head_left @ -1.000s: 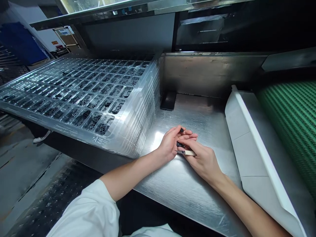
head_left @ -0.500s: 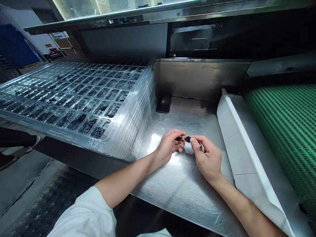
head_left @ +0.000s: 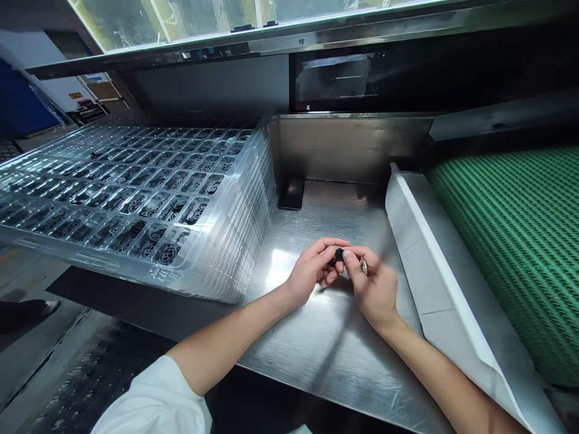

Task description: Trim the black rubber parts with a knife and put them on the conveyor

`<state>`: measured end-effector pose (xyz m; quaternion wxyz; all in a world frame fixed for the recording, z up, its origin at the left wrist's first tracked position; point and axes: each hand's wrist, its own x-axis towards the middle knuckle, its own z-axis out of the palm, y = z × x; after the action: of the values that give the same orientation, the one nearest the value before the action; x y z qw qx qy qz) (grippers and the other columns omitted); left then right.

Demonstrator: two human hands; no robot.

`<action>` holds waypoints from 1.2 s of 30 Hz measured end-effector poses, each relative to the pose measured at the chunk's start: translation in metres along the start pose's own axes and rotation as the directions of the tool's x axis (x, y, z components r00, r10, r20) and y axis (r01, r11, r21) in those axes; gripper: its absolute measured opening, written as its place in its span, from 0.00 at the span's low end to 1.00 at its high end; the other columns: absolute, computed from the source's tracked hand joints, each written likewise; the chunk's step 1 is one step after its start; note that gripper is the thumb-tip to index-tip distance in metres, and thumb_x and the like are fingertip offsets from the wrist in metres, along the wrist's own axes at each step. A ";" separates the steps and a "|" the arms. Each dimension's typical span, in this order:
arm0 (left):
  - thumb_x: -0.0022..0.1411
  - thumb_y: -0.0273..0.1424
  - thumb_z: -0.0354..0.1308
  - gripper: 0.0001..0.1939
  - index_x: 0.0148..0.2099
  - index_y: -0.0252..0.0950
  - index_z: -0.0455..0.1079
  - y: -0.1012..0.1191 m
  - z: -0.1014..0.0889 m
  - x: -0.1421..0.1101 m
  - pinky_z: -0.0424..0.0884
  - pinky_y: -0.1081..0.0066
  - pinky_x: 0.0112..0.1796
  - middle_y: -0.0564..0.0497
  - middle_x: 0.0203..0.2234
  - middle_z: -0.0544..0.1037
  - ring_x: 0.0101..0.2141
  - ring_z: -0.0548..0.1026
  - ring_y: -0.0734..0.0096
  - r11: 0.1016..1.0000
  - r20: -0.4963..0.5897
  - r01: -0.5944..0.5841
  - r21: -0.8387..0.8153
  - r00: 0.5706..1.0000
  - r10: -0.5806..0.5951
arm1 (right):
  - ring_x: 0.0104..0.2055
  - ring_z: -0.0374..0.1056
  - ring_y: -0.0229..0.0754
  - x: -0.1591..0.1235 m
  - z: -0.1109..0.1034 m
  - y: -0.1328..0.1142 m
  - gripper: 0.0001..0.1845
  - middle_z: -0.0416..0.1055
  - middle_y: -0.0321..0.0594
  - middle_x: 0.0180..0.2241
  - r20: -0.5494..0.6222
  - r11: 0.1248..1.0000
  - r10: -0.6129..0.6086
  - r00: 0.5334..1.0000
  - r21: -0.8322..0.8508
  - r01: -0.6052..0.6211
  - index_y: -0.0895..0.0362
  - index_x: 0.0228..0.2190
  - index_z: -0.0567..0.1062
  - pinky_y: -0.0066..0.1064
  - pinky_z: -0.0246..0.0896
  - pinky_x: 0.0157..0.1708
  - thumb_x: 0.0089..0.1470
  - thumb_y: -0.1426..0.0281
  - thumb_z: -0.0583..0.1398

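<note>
Both hands meet over the metal worktop (head_left: 312, 349). A small round black part (head_left: 339, 254) sits between their fingertips. My left hand (head_left: 312, 270) is closed in a pinch on the part's left side, its lower fingers curled underneath. From the right, my right hand (head_left: 377, 289) pinches the same part between thumb and forefinger. A small pale, shiny thing (head_left: 364, 265) is tucked among the right hand's fingers; its kind is too small to tell. The fingers hide much of what lies between the hands.
At left stands a stack of clear plastic trays (head_left: 246, 235), black round parts in the top one's pockets. A black phone-like slab (head_left: 292, 193) lies at the back. On the right, a white guard (head_left: 420, 247) borders a green conveyor belt (head_left: 511, 229).
My hands have come together, closing the gap between the black pieces that each held. The whole view has shifted a little. The pale thing stays in my right hand.
</note>
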<state>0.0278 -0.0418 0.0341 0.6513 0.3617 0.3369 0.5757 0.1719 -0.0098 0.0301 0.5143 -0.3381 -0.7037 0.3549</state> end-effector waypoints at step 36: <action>0.62 0.37 0.70 0.19 0.51 0.34 0.73 0.010 -0.007 0.003 0.57 0.76 0.24 0.53 0.29 0.71 0.22 0.63 0.79 0.978 0.058 0.095 -0.185 0.995 -0.085 | 0.30 0.68 0.41 -0.003 0.002 0.006 0.10 0.76 0.39 0.37 -0.124 0.990 0.108 0.986 0.109 -0.095 0.54 0.43 0.80 0.31 0.63 0.30 0.63 0.62 0.65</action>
<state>0.0173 -0.0379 0.0388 0.7159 0.2974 0.2811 0.5657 0.1711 -0.0096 0.0229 0.5567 -0.3687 -0.6317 0.3938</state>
